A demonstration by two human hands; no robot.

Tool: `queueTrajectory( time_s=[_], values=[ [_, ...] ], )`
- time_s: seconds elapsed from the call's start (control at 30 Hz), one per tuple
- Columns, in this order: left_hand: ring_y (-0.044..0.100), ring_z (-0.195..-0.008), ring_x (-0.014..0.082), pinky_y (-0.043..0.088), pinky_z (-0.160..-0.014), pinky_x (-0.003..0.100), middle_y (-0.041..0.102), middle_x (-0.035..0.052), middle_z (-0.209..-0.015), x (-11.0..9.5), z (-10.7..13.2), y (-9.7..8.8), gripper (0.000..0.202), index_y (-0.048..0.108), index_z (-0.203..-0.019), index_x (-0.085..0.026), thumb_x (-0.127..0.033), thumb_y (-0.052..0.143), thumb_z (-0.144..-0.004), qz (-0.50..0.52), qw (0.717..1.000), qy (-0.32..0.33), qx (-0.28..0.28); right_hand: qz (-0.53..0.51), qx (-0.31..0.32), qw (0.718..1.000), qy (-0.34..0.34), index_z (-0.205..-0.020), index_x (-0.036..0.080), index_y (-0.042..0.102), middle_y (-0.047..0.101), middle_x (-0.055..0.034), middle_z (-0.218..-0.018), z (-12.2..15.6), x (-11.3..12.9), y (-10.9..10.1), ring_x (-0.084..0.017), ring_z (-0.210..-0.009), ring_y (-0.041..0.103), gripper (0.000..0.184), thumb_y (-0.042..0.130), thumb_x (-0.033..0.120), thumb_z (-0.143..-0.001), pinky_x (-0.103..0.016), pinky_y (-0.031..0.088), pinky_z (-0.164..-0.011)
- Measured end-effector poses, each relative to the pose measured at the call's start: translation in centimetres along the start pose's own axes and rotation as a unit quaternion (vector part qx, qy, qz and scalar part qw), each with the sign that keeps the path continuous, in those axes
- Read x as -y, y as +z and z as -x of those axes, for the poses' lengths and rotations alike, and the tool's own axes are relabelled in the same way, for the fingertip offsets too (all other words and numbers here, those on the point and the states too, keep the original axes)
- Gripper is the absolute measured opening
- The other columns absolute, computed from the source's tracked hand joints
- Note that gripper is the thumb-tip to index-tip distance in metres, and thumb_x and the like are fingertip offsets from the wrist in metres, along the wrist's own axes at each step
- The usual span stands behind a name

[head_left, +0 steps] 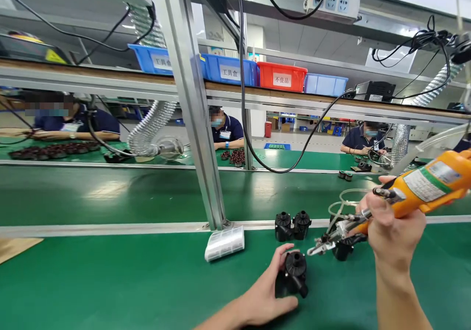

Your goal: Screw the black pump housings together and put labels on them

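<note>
Driver (427,185) clamped in right fingers (379,210); left fingers (276,262) apart around pump (295,267), toward far edge of surface (128,281); likely screwdriving, next needs aligning.

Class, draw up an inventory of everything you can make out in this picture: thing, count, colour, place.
black housings: at least four, black, front centre to right
power tool: one, mainly orange, right
packet or roll: one, white, by the post's foot
bench: green, foreground
post: one, silver, left of centre
blue bins: at least three, blue, shelf
red bin: one, red, shelf
power strip: one, white, upper right
cables: several, mostly black, overhead
ducts: at least three, silver, left and right
co-workers: at least three, dark tops, background
left hand: one, bare, around the nearest housing
right hand: one, bare, gripping the tool
</note>
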State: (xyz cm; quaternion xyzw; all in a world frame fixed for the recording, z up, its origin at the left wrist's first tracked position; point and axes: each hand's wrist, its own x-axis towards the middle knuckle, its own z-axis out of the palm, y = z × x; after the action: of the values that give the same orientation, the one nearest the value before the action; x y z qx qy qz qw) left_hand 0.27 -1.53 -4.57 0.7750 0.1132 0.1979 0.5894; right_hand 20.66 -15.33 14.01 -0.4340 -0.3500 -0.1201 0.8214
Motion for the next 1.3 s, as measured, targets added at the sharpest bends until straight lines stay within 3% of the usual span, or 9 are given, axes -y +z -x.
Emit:
queueTrajectory(
  time_s=[0.1, 0.2, 0.27, 0.33, 0.4, 0.67, 0.87, 1.0, 1.3],
  values=[
    [0.064, -0.113, 0.0301, 0.043, -0.114, 0.052, 0.068, 0.0080, -0.124, 0.3, -0.3, 0.3, 0.100, 0.031, -0.157, -0.029, -0.026, 0.087, -0.074, -0.016, 0.998, -0.044, -0.038, -0.004, 0.040, 0.998, 0.051, -0.115, 0.018, 0.065, 0.061, -0.0012, -0.077, 0.1, -0.1, -0.2, -0.016, -0.058, 0.058, 0.052, 0.091, 0.037, -0.074, -0.028, 0.052, -0.050],
    [0.056, -0.132, 0.0404, 0.036, -0.123, 0.057, 0.059, 0.0132, -0.143, 1.5, -0.1, 0.8, 0.134, 0.034, -0.160, -0.029, -0.038, 0.106, -0.047, -0.033, 0.996, -0.042, -0.073, -0.042, 0.069, 0.992, 0.096, -0.111, 0.017, 0.064, 0.063, -0.0014, -0.077, 0.5, 0.0, 1.1, -0.015, -0.056, 0.058, 0.051, 0.091, 0.037, -0.073, -0.025, 0.049, -0.049],
    [0.046, -0.145, 0.0437, 0.028, -0.128, 0.058, 0.052, 0.0150, -0.156, 2.4, 0.2, 0.8, 0.129, 0.034, -0.163, -0.030, -0.052, 0.102, -0.056, -0.024, 0.998, -0.028, -0.050, -0.059, 0.088, 0.988, 0.112, -0.111, 0.017, 0.063, 0.062, -0.0002, -0.073, 0.8, 0.1, 1.9, -0.014, -0.055, 0.056, 0.051, 0.091, 0.038, -0.073, -0.025, 0.049, -0.049],
    [0.045, -0.147, 0.0424, 0.028, -0.129, 0.058, 0.053, 0.0134, -0.158, 3.0, 0.5, 0.5, 0.095, 0.044, -0.160, -0.030, -0.061, 0.084, -0.080, -0.034, 0.998, -0.033, -0.043, -0.061, 0.101, 0.986, 0.115, -0.112, 0.017, 0.063, 0.061, 0.0014, -0.069, 0.9, 0.4, 2.6, -0.013, -0.054, 0.055, 0.052, 0.090, 0.037, -0.072, -0.023, 0.048, -0.048],
    [0.048, -0.145, 0.0421, 0.030, -0.129, 0.058, 0.056, 0.0124, -0.156, 3.2, 0.6, 0.3, 0.075, 0.054, -0.154, -0.030, -0.062, 0.074, -0.090, -0.052, 0.996, -0.041, -0.064, -0.050, 0.109, 0.986, 0.117, -0.111, 0.017, 0.062, 0.061, 0.0023, -0.067, 1.1, 0.7, 2.9, -0.012, -0.053, 0.054, 0.051, 0.089, 0.035, -0.071, -0.022, 0.048, -0.048],
    [0.062, -0.129, 0.0389, 0.056, -0.110, 0.050, 0.061, 0.0110, -0.147, 1.6, 0.1, 1.1, 0.079, 0.057, -0.147, -0.027, -0.065, 0.080, -0.082, 0.037, 0.996, -0.063, -0.052, -0.007, 0.121, 0.987, 0.102, -0.105, 0.019, 0.062, 0.054, 0.0072, -0.061, 2.0, 1.3, 3.7, -0.009, -0.048, 0.047, 0.045, 0.086, 0.031, -0.069, -0.022, 0.046, -0.047],
    [0.058, -0.135, 0.0399, 0.058, -0.108, 0.051, 0.053, 0.0142, -0.154, 1.4, 0.1, 1.6, 0.091, 0.053, -0.148, -0.024, -0.067, 0.087, -0.074, 0.101, 0.988, -0.093, -0.064, -0.011, 0.167, 0.980, 0.111, -0.092, 0.021, 0.055, 0.050, 0.0082, -0.060, 3.2, 0.0, 4.9, -0.010, -0.051, 0.047, 0.038, 0.083, 0.031, -0.068, -0.025, 0.050, -0.052],
    [0.059, -0.132, 0.0400, 0.062, -0.099, 0.049, 0.053, 0.0147, -0.155, 1.4, 0.1, 1.6, 0.091, 0.052, -0.148, -0.025, -0.064, 0.089, -0.075, 0.130, 0.986, -0.092, -0.057, -0.014, 0.170, 0.977, 0.131, -0.094, 0.021, 0.055, 0.051, 0.0077, -0.062, 3.6, -0.5, 5.0, -0.010, -0.052, 0.047, 0.040, 0.083, 0.031, -0.068, -0.025, 0.048, -0.052],
    [0.058, -0.136, 0.0382, 0.055, -0.108, 0.049, 0.060, 0.0148, -0.149, 1.1, -0.1, 1.3, 0.085, 0.052, -0.148, -0.025, -0.061, 0.086, -0.080, 0.117, 0.989, -0.068, -0.060, -0.040, 0.172, 0.968, 0.178, -0.106, 0.019, 0.056, 0.052, 0.0083, -0.066, 3.5, -1.1, 5.0, -0.009, -0.052, 0.046, 0.052, 0.089, 0.033, -0.068, -0.022, 0.045, -0.049]
  ],
)
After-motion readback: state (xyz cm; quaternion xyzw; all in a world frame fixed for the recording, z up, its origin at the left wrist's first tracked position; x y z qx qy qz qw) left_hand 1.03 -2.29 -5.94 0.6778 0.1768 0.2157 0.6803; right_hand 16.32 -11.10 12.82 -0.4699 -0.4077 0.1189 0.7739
